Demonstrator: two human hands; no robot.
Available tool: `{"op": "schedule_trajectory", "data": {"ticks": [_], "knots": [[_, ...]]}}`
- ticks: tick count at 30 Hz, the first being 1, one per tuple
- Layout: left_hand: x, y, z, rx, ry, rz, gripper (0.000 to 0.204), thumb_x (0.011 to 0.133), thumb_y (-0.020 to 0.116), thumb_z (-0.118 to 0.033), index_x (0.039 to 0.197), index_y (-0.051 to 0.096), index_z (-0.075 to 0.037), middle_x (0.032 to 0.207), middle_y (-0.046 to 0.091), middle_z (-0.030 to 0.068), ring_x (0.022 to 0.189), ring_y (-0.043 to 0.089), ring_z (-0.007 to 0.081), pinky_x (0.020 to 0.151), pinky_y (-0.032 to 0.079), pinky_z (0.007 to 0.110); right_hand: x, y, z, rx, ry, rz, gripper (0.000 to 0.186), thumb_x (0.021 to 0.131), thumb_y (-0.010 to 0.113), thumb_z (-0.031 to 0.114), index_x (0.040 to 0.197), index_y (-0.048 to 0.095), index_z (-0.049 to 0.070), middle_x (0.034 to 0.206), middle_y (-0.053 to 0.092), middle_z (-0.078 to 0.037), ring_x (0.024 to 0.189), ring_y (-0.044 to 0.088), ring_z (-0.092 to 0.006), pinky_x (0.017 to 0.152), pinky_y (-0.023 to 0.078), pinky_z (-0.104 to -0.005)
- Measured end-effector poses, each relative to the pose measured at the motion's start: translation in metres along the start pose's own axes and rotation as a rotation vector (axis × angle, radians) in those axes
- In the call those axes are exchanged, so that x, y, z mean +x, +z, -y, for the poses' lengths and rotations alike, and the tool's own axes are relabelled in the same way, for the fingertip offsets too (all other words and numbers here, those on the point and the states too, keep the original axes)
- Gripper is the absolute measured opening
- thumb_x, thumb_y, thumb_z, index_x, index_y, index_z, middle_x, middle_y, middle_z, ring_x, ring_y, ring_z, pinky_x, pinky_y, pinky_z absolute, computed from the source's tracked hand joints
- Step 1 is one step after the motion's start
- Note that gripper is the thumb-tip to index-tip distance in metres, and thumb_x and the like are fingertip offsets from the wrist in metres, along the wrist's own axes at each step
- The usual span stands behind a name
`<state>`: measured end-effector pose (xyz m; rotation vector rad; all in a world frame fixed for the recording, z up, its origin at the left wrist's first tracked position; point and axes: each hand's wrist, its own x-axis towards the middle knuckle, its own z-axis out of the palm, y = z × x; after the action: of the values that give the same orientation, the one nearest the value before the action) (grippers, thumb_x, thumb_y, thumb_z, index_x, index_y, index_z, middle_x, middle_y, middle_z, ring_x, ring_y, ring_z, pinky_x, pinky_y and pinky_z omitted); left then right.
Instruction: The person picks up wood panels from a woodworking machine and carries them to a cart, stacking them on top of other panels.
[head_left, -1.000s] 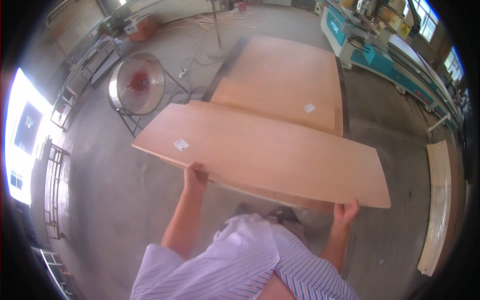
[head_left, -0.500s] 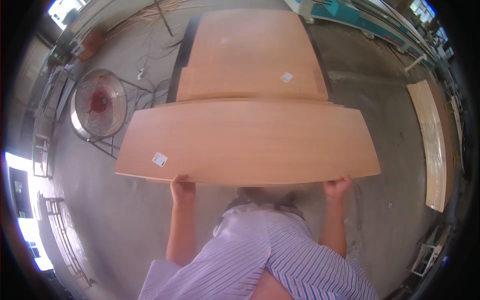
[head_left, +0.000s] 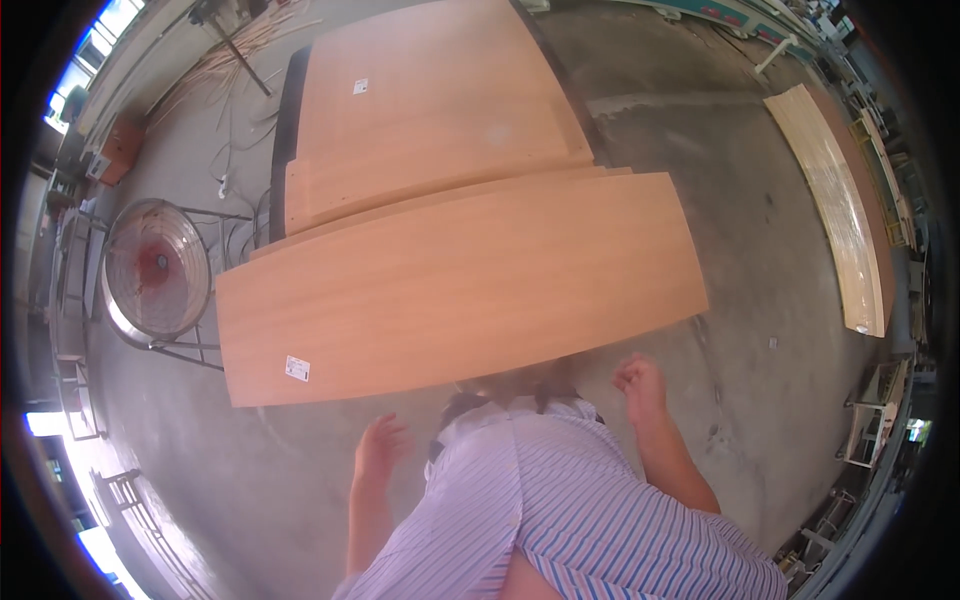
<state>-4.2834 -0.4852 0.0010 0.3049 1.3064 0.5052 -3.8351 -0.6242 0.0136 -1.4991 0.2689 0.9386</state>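
Observation:
A light wood panel with bowed long edges [head_left: 460, 280] lies on similar stacked boards, crossways in front of me, a white label [head_left: 297, 368] at its left end. Behind it lies a wide stack of wood boards [head_left: 430, 80] on a dark base. My left hand [head_left: 382, 445] is open and empty just below the panel's near edge, fingers slightly curled. My right hand [head_left: 640, 390] is also off the panel, below its right part, open with fingers loosely bent and nothing in them.
A large floor fan on a metal stand [head_left: 157, 268] stands at the left near cables. Long wrapped wood boards [head_left: 840, 200] lie at the right. A green and white machine [head_left: 690, 12] is at the far top. Metal racks and carts [head_left: 870, 410] line both sides.
Both my hands have let go of the panel's near edge and drawn back from it. The panel now appears angled, its right end higher in the picture, as my view has turned.

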Motion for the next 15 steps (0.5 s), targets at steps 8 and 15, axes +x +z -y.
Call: {"op": "schedule_trajectory", "data": {"ticks": [8,15], "knots": [[0.030,0.011,-0.033,-0.096,0.233,-0.097,0.060,0.096,0.041,-0.049,0.128,0.040,0.002,0.119,0.055,0.0185,0.100,0.057,0.0278,0.085,0.049,0.041,0.094,-0.032,0.034,0.030,-0.066,-0.121,0.022,0.087,0.053,0.022,0.103,0.053,0.006,0.088,0.057,-0.007,0.077,0.059,-0.0197,0.066,0.047,-0.0331],[0.048,0.011,-0.023,-0.118,0.294,-0.205,0.037,0.097,0.048,-0.035,0.118,0.048,-0.004,0.102,0.059,0.0101,0.086,0.057,0.0211,0.079,0.051,0.038,0.128,-0.030,0.033,-0.194,-0.218,-0.206,0.016,0.091,0.053,0.023,0.098,0.057,0.009,0.080,0.060,-0.001,0.072,0.057,-0.0113,0.062,0.045,-0.0269]]}}
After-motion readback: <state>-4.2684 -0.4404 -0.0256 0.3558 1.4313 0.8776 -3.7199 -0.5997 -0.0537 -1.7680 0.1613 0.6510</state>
